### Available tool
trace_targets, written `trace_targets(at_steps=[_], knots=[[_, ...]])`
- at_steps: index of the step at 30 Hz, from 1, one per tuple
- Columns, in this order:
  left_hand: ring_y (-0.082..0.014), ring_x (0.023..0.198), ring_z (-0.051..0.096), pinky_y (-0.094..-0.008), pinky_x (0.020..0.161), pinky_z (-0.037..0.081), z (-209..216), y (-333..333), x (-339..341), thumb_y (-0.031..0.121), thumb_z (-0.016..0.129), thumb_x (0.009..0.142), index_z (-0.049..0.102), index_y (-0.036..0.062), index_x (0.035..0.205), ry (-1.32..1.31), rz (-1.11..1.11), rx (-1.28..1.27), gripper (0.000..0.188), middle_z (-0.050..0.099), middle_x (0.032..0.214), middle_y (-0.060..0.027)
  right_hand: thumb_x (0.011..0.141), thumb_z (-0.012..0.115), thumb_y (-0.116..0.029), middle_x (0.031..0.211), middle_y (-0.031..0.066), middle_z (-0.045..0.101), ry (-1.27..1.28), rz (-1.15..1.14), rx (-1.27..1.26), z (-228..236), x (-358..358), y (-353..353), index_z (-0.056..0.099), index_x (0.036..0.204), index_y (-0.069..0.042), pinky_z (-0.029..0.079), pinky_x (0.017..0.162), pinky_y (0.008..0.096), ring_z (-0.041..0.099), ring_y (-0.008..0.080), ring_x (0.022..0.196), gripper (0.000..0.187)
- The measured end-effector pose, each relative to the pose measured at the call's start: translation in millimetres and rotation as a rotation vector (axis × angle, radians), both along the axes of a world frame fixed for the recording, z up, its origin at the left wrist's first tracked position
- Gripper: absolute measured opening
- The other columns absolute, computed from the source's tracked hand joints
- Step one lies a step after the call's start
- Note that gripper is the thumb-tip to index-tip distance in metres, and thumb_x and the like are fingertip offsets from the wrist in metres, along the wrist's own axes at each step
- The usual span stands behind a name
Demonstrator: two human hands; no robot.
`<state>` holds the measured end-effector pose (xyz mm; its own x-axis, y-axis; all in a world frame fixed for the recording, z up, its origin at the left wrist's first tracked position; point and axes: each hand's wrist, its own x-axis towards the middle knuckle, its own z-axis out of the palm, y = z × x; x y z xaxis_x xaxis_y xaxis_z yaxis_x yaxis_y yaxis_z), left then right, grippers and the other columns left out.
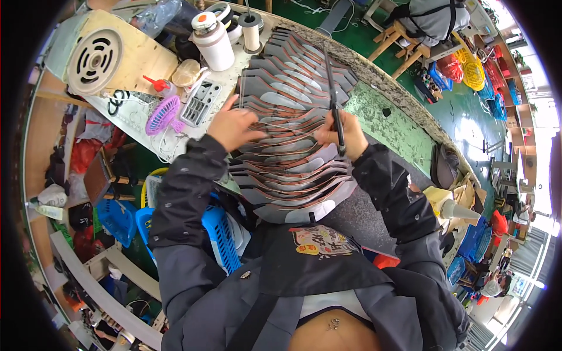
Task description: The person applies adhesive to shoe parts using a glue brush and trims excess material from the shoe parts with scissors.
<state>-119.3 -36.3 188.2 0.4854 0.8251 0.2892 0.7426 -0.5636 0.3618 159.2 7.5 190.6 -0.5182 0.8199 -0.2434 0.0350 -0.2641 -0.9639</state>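
Observation:
A long row of overlapping grey curved pieces (293,158) with reddish-brown edges runs away from me across the work surface. They look like shoe-upper parts, and some carry paler grey patches. Over the row's left side, my left hand (234,126) has its fingers curled around a thin pale thread (284,127), which stretches toward my right hand. My right hand (345,133), above the right side of the row, is closed around a long, slim black tool (332,88). It points away from me; I cannot make out whether it is a pair of scissors.
At the left stand a cream machine housing (126,52), a white canister (212,44), a thread spool (252,32) and a purple basket (163,115). Blue baskets (219,240) sit below left. A yellow glue bottle (451,207) lies right. Another person (433,20) sits beyond the table.

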Motion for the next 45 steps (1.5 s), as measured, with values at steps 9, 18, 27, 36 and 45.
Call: trace_targets(at_steps=[9, 18, 27, 36, 45], knots=[[-0.0253, 0.055, 0.057, -0.0323, 0.051, 0.043, -51.9, -28.0, 9.3, 0.025, 0.061, 0.077, 0.063, 0.0045, 0.072, -0.336, 0.342, -0.55, 0.021, 0.059, 0.061, -0.0113, 0.062, 0.069, -0.021, 0.069, 0.0142, 0.058, -0.889, 0.147, 0.663, -48.8, -20.5, 26.4, 0.049, 0.072, -0.006, 0.044, 0.06, 0.044, 0.057, 0.0345, 0.07, 0.027], [-0.0229, 0.062, 0.056, -0.0344, 0.072, 0.035, -67.9, -0.2, -10.6, 0.034, 0.063, 0.066, 0.057, 0.0101, 0.057, 0.059, 0.513, -0.375, 0.027, 0.057, 0.057, -0.0043, 0.066, 0.066, -0.055, 0.057, 0.0093, 0.053, -0.884, 0.349, 0.353, -8.4, -16.4, 14.7, 0.053, 0.069, -0.002, 0.043, 0.051, 0.0367, 0.058, 0.0237, 0.055, 0.055], [-0.0265, 0.068, 0.055, -0.0405, 0.08, 0.038, -45.6, -12.0, -39.0, 0.018, 0.062, 0.07, 0.053, 0.0072, 0.067, 0.166, 0.123, -0.06, 0.014, 0.057, 0.063, -0.0072, 0.067, 0.057, -0.067, 0.047, -0.0015, 0.042, -0.26, 0.355, -0.806, -16.8, -78.4, -41.5, 0.049, 0.068, -0.005, 0.033, 0.031, 0.0197, 0.041, 0.0067, 0.034, 0.063], [-0.0286, 0.055, 0.057, -0.0352, 0.05, 0.043, 18.6, -61.2, 63.0, 0.018, 0.062, 0.074, 0.059, 0.0075, 0.071, -0.534, 0.115, -0.413, 0.011, 0.056, 0.057, -0.0107, 0.067, 0.075, -0.011, 0.071, 0.007, 0.06, -0.021, 0.211, -0.21, 9.9, -23.1, -37.0, 0.054, 0.084, 0.0, 0.045, 0.051, 0.0207, 0.055, 0.0095, 0.057, 0.029], [-0.0248, 0.061, 0.056, -0.0395, 0.074, 0.043, -13.2, 3.1, -17.2, 0.032, 0.064, 0.074, 0.062, 0.0086, 0.067, -0.016, 0.101, -0.202, 0.025, 0.056, 0.055, -0.0066, 0.066, 0.073, -0.003, 0.062, 0.0082, 0.058, -0.175, -0.091, 0.019, -27.1, -12.2, 15.6, 0.043, 0.071, -0.003, 0.046, 0.045, 0.0228, 0.057, 0.0125, 0.052, 0.031]])
